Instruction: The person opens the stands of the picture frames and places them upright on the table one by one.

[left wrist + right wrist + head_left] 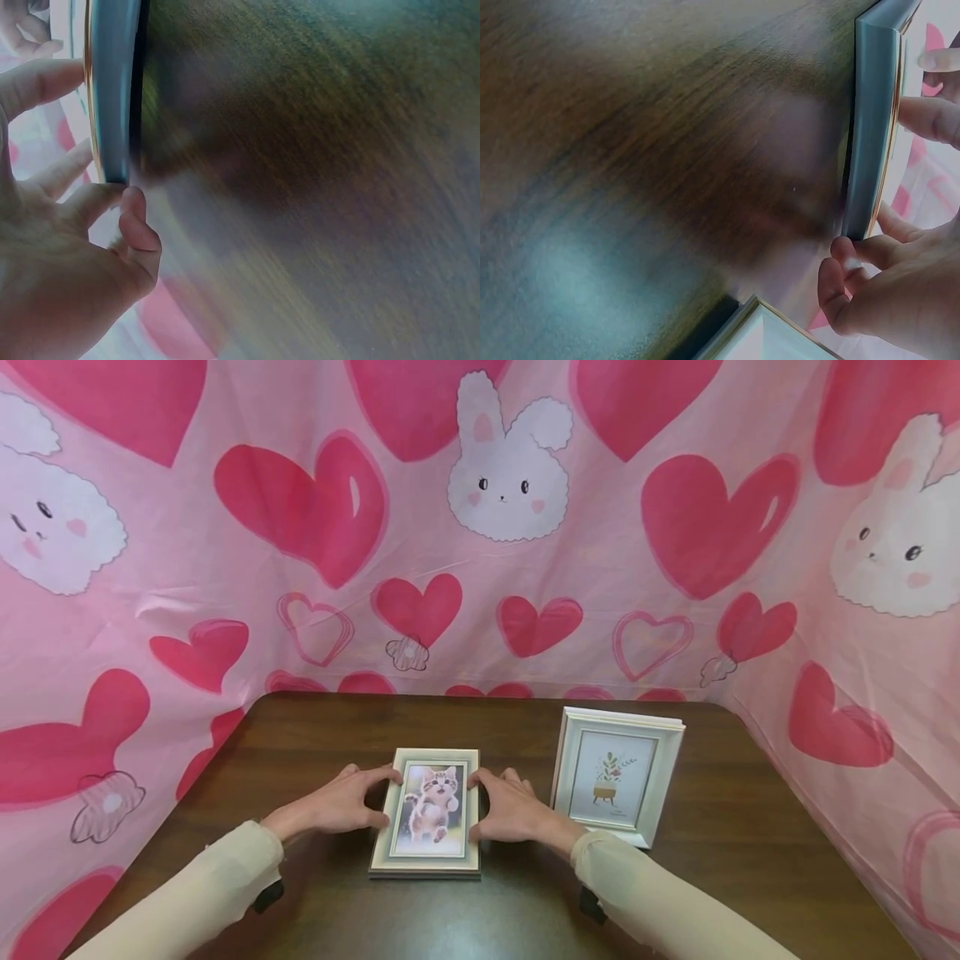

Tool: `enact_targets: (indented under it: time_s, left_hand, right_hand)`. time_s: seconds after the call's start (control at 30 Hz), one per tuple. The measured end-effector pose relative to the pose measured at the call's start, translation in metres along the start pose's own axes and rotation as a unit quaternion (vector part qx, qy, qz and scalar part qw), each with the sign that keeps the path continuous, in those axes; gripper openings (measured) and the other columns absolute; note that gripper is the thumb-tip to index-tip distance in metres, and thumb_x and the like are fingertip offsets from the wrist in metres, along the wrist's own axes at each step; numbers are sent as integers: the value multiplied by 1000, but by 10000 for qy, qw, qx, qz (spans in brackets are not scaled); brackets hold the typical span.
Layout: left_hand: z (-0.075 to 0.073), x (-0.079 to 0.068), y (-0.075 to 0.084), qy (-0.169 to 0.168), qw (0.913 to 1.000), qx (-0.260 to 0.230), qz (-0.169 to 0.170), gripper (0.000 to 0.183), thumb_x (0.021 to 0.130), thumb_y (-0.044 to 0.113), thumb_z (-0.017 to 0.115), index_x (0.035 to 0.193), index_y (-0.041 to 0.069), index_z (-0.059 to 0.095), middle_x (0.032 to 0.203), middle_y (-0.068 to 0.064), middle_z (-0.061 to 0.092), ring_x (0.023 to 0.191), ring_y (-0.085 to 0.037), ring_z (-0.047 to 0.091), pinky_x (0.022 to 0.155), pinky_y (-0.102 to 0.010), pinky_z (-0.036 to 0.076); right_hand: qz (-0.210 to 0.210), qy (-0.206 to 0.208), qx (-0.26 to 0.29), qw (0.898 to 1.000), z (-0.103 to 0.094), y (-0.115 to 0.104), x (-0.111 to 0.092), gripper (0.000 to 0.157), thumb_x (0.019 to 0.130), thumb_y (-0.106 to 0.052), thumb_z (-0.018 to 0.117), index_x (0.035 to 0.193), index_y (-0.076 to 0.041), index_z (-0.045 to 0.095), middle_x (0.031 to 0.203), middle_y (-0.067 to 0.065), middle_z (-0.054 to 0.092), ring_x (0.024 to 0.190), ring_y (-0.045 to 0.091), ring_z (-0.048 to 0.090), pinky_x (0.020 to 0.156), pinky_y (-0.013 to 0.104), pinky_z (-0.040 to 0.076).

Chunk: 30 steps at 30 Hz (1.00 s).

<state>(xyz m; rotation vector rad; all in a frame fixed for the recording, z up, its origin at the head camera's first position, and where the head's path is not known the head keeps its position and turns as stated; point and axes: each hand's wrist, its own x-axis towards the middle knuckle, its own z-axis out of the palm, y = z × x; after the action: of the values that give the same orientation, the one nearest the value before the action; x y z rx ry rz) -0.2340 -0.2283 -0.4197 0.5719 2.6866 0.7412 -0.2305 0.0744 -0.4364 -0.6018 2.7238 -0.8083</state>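
Observation:
A cream picture frame (380, 852) with a kitten photo (433, 810) lies face up, low over the table in front of me. My left hand (333, 806) grips its left side, the thumb on the rim and the fingertips at the far left corner. On the opposite side my right hand (517, 810) holds the right rim the same way. In the left wrist view, the fingers (139, 225) of the left hand curl at the frame's corner; the right wrist view shows the right fingers (840, 277) likewise. Whether the frame's underside touches the table cannot be told.
A second cream picture frame (667, 793), with a potted-plant print (611, 781), stands upright and leaning back on the brown wooden table (510, 727), just beyond my right forearm. Pink cloth (420, 543) with hearts and rabbits hangs around the back and sides.

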Motion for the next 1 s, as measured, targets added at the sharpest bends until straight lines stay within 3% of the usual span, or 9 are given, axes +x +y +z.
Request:
enact_targets:
  time_s: [1.0]
  left_hand:
    - [3,-7,0,286,9995,38,-134,72,82,28,89,147,20,59,140,-13,60,104,-24,44,77,-40,46]
  right_hand:
    - [-153,188,41,9997,1,-3,-6,76,72,-35,87,137,-14,55,121,6,65,114,27,46,90,47,39]
